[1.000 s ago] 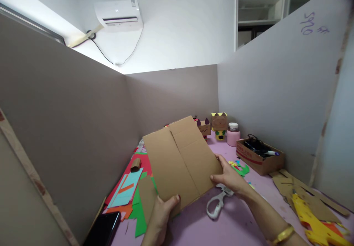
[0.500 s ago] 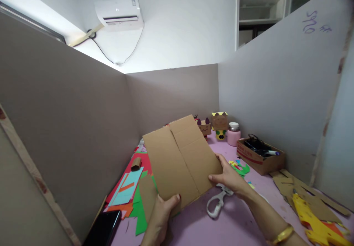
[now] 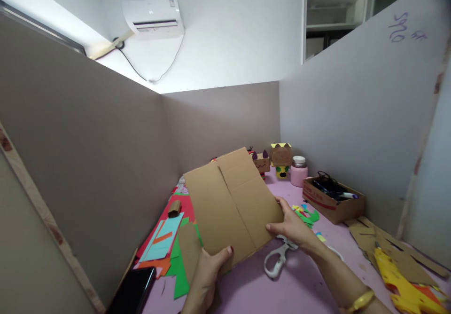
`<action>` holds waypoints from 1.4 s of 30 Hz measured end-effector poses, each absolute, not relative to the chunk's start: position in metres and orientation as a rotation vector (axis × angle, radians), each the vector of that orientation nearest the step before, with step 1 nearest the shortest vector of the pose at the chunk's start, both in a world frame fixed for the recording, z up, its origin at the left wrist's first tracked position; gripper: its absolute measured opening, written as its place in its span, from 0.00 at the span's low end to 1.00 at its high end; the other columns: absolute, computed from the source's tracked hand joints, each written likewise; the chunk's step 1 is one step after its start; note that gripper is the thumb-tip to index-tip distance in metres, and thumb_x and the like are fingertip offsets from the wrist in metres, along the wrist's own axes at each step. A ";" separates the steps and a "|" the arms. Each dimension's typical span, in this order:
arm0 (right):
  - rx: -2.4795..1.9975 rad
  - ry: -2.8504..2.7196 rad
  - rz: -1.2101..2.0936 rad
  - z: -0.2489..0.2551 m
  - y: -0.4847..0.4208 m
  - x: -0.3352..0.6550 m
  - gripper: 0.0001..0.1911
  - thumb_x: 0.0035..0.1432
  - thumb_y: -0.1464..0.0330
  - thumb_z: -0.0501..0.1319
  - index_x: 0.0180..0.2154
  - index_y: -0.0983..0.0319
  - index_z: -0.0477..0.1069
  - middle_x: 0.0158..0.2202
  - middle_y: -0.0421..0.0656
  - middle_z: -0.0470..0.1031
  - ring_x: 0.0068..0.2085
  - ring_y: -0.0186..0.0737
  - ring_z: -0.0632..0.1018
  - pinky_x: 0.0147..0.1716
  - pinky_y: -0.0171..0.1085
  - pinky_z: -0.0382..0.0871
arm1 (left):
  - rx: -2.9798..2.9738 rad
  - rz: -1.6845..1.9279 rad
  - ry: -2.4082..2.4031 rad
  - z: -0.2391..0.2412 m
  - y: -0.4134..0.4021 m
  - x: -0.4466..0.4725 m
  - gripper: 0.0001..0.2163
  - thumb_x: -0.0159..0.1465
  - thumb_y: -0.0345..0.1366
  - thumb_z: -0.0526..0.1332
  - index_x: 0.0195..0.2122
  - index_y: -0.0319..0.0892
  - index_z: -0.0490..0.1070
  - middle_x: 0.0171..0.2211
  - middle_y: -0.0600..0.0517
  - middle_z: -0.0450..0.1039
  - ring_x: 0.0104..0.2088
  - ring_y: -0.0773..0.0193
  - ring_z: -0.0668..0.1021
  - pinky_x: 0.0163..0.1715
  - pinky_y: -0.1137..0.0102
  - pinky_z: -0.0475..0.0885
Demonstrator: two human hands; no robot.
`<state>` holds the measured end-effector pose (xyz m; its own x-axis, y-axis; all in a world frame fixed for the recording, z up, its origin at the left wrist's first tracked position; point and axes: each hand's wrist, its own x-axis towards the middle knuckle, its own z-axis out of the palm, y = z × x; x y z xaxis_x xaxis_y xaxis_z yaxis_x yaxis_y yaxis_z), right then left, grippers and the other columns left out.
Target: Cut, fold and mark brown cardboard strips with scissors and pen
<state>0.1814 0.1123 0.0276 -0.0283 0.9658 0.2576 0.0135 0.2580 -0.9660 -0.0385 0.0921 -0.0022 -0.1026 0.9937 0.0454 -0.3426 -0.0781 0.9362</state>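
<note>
A flat sheet of brown cardboard (image 3: 225, 201) is held tilted above the table, with a crease or seam running down its middle. My left hand (image 3: 208, 271) grips its lower left edge, thumb on the near face and fingers hidden behind. At the right edge, my right hand (image 3: 291, 224) pinches the sheet the same way, and a gold bracelet circles that wrist. White-handled scissors (image 3: 276, 262) lie on the table just under the right hand, their blades partly hidden. Beneath the sheet at left, a smaller cardboard piece (image 3: 188, 248) rests on green paper (image 3: 180, 278).
A black phone (image 3: 132, 290) and coloured paper (image 3: 160, 243) lie at left. A cardboard box (image 3: 333, 203) of odds and ends, a pink jar (image 3: 299, 173) and cardboard figures (image 3: 281, 159) stand behind. A yellow glue gun (image 3: 401, 281) lies on cardboard scraps at right. Grey partitions enclose the table.
Almost nothing differs. The whole view has shifted very slightly, and both hands keep their hold on the cardboard sheet.
</note>
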 end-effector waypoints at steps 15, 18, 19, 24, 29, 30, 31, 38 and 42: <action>-0.985 -1.389 1.051 0.031 0.110 0.183 0.36 0.36 0.77 0.62 0.50 0.58 0.55 0.44 0.42 0.71 0.44 0.44 0.73 0.39 0.38 0.70 | 0.918 1.503 0.984 -0.004 0.094 -0.039 0.38 0.39 0.33 0.71 0.53 0.41 0.62 0.41 0.45 0.78 0.43 0.50 0.77 0.46 0.58 0.70; -0.982 -1.390 1.045 0.030 0.110 0.182 0.37 0.35 0.77 0.63 0.50 0.59 0.55 0.43 0.42 0.71 0.47 0.45 0.72 0.42 0.39 0.68 | 0.900 1.506 1.002 -0.002 0.093 -0.038 0.38 0.38 0.33 0.71 0.53 0.41 0.63 0.41 0.46 0.78 0.42 0.50 0.78 0.45 0.58 0.70; -0.978 -1.389 1.043 0.029 0.110 0.183 0.37 0.35 0.77 0.63 0.50 0.59 0.55 0.44 0.42 0.70 0.47 0.45 0.72 0.43 0.39 0.68 | 0.893 1.502 1.008 -0.002 0.093 -0.038 0.38 0.37 0.32 0.71 0.53 0.41 0.63 0.40 0.45 0.78 0.43 0.50 0.78 0.46 0.58 0.70; -0.951 -1.358 1.049 0.024 0.114 0.182 0.36 0.40 0.74 0.62 0.51 0.58 0.51 0.48 0.45 0.68 0.47 0.45 0.73 0.42 0.40 0.69 | 0.888 1.518 0.960 0.002 0.092 -0.040 0.37 0.38 0.31 0.71 0.53 0.41 0.63 0.41 0.45 0.78 0.44 0.51 0.77 0.45 0.59 0.70; -1.052 -1.341 0.988 0.003 0.125 0.170 0.40 0.45 0.64 0.58 0.57 0.62 0.41 0.49 0.52 0.65 0.46 0.47 0.74 0.41 0.44 0.70 | 0.766 1.625 0.898 0.005 0.094 -0.053 0.26 0.46 0.29 0.68 0.48 0.44 0.68 0.40 0.50 0.78 0.42 0.59 0.78 0.41 0.69 0.73; -1.084 -1.374 0.968 -0.003 0.127 0.165 0.41 0.45 0.64 0.58 0.57 0.62 0.41 0.48 0.51 0.66 0.46 0.46 0.74 0.42 0.43 0.70 | 0.710 1.639 0.889 0.005 0.096 -0.056 0.24 0.47 0.28 0.67 0.46 0.45 0.69 0.38 0.51 0.79 0.41 0.61 0.78 0.41 0.70 0.73; -1.126 -1.415 0.935 -0.008 0.128 0.162 0.40 0.45 0.65 0.57 0.58 0.63 0.41 0.48 0.51 0.66 0.46 0.44 0.74 0.43 0.42 0.69 | 0.658 1.648 0.888 0.005 0.098 -0.058 0.22 0.47 0.28 0.67 0.45 0.45 0.70 0.37 0.52 0.79 0.40 0.61 0.79 0.41 0.70 0.73; -1.650 -1.749 0.424 -0.013 0.127 0.181 0.20 0.49 0.73 0.54 0.47 0.68 0.66 0.43 0.54 0.72 0.45 0.49 0.72 0.47 0.46 0.62 | 0.689 1.633 0.852 -0.001 0.098 -0.054 0.25 0.48 0.27 0.67 0.48 0.42 0.67 0.37 0.50 0.79 0.38 0.62 0.79 0.38 0.71 0.73; -1.955 -1.924 0.208 -0.013 0.103 0.206 0.13 0.48 0.79 0.54 0.36 0.68 0.73 0.38 0.59 0.75 0.42 0.63 0.74 0.38 0.55 0.65 | 0.754 1.597 0.809 -0.001 0.095 -0.051 0.28 0.49 0.27 0.66 0.52 0.40 0.63 0.39 0.49 0.78 0.40 0.63 0.78 0.40 0.72 0.72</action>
<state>0.2056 0.1030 -0.0133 0.0471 0.9854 0.1634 0.9279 0.0174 -0.3723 -0.0511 0.0949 -0.0009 -0.1574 0.9864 0.0474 -0.5456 -0.1269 0.8284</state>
